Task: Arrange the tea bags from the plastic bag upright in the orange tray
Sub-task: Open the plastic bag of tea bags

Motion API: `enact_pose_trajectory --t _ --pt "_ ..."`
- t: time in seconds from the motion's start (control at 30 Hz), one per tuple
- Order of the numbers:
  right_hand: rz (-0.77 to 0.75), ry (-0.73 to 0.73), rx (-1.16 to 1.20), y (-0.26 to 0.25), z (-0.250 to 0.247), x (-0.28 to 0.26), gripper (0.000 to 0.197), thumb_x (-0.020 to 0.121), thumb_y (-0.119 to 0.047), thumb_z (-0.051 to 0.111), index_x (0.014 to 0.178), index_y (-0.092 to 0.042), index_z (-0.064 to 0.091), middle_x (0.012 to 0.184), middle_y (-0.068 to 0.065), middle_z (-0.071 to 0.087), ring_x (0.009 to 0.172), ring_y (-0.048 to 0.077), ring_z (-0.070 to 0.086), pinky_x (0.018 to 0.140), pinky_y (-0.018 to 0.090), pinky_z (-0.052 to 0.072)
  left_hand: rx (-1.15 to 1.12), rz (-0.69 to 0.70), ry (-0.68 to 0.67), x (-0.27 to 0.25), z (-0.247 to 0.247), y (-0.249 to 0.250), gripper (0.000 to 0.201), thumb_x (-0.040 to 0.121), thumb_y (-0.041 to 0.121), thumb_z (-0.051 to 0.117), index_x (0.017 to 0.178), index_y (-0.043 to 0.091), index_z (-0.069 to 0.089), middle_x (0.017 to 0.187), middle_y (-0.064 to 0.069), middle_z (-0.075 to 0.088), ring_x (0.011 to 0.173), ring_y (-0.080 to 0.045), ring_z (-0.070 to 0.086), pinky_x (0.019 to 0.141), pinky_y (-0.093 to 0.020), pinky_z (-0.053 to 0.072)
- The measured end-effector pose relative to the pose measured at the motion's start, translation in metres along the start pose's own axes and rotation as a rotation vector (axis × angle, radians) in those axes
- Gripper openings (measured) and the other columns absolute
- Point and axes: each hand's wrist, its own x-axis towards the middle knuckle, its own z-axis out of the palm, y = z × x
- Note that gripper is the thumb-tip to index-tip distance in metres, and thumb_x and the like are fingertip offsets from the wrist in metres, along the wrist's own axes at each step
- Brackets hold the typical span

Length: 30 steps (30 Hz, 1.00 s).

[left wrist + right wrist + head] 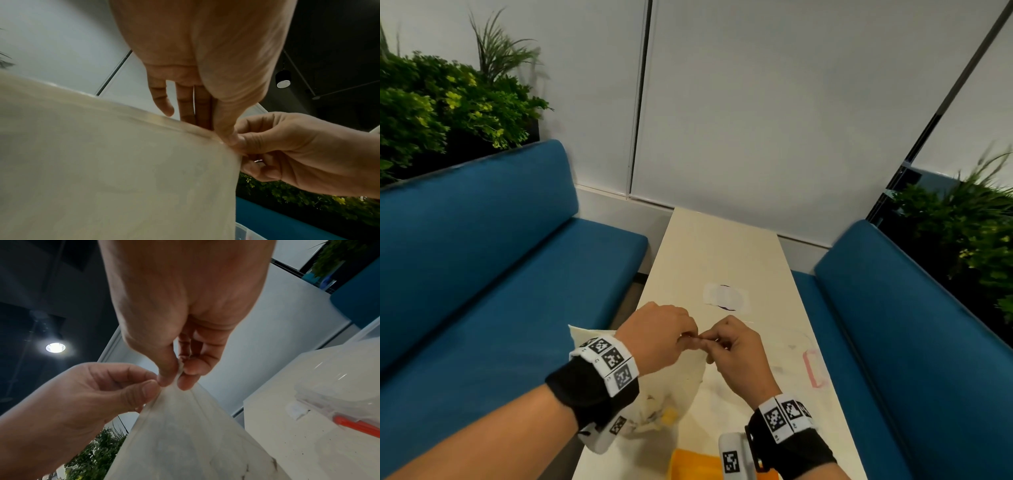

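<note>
Over a cream table between blue benches, left hand and right hand each pinch the bag top edge, thumb against fingertips, hands touching.

The bag is thin, cloudy, see-through plastic with a slight sheen and soft creases. Table looks like smooth cream laminate, a bit glossy and scuffed. Benches are matt blue fabric. There's a clear glossy plastic box too, and the tray looks like smooth orange plastic.
</note>
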Motion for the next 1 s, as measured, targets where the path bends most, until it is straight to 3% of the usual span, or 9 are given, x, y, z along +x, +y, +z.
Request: enact_pose_trajectory --t 0.17,0.27,0.37,0.53,0.63,0.73,0.87,1.0 --pt "0.026 0.003 0.006 -0.003 0.001 0.000 0.021 0.083 -0.004 0.075 0.069 -0.018 0.071 0.082 0.000 0.062 0.053 0.016 0.063 0.057 0.021 0.049 0.071 -0.041 -0.014 -0.020 -0.009 -0.027 0.026 0.105 0.042 0.041 0.112 0.032 0.065 0.112 0.013 0.062 0.097 -0.010 0.059 0.087 -0.026 0.040" --pt "0.084 0.022 0.024 0.001 -0.008 -0.001 0.018 0.083 -0.003 0.075 0.069 -0.013 0.070 0.082 0.001 0.064 0.053 0.019 0.064 0.051 0.021 0.045 0.063 -0.141 -0.021 -0.043 -0.013 -0.062 0.022 0.105 0.040 0.042 0.105 0.034 0.063 0.106 0.015 0.059 0.090 -0.010 0.057 0.087 -0.025 0.040" --pt "0.164 0.023 0.073 0.003 -0.016 -0.003 0.012 0.084 -0.001 0.073 0.074 -0.006 0.069 0.075 0.010 0.068 0.050 0.018 0.063 0.048 0.027 0.048 0.037 -0.275 -0.021 -0.068 -0.017 -0.099 0.019 0.103 0.040 0.044 0.100 0.036 0.062 0.101 0.018 0.058 0.089 -0.005 0.057 0.077 -0.023 0.035" --pt "0.226 -0.046 0.099 0.000 -0.019 -0.001 0.011 0.088 0.001 0.067 0.077 -0.001 0.069 0.063 0.020 0.068 0.051 0.016 0.062 0.055 0.030 0.054 -0.097 -0.420 -0.016 -0.093 -0.015 -0.129 0.007 0.093 0.047 0.058 0.088 0.044 0.057 0.090 0.022 0.062 0.085 -0.003 0.061 0.077 -0.029 0.052" --pt "0.267 -0.065 0.139 -0.004 -0.014 0.003 0.022 0.086 -0.015 0.074 0.076 0.003 0.064 0.062 0.018 0.065 0.052 0.016 0.060 0.054 0.030 0.050 -0.326 -0.451 -0.021 -0.090 -0.011 -0.123 0.020 0.084 0.062 0.063 0.092 0.045 0.057 0.090 0.020 0.066 0.083 -0.001 0.064 0.079 -0.029 0.056" --pt "0.315 -0.077 0.101 -0.008 -0.008 0.008 0.038 0.078 -0.028 0.082 0.075 0.003 0.061 0.058 0.008 0.061 0.052 0.016 0.058 0.050 0.027 0.044 -0.321 -0.439 -0.113 -0.081 -0.006 -0.109 0.030 0.079 0.071 0.059 0.092 0.044 0.062 0.084 0.017 0.064 0.077 -0.001 0.062 0.070 -0.025 0.054" --pt "0.380 -0.159 -0.035 -0.006 0.001 0.014 0.018 0.075 -0.017 0.080 0.071 -0.006 0.066 0.059 0.001 0.062 0.051 0.014 0.057 0.049 0.024 0.045 -0.251 -0.486 -0.184 -0.066 0.001 -0.095 0.019 0.089 0.051 0.059 0.079 0.036 0.066 0.082 0.015 0.064 0.078 -0.004 0.061 0.064 -0.023 0.047" --pt "0.405 -0.145 -0.085 -0.013 0.007 0.026 0.012 0.076 -0.006 0.067 0.065 -0.009 0.063 0.058 0.004 0.059 0.049 0.016 0.054 0.045 0.022 0.043 -0.349 -0.626 -0.050 -0.041 0.003 -0.099 0.029 0.094 0.040 0.048 0.080 0.024 0.068 0.084 0.006 0.069 0.081 -0.016 0.066 0.073 -0.032 0.055"
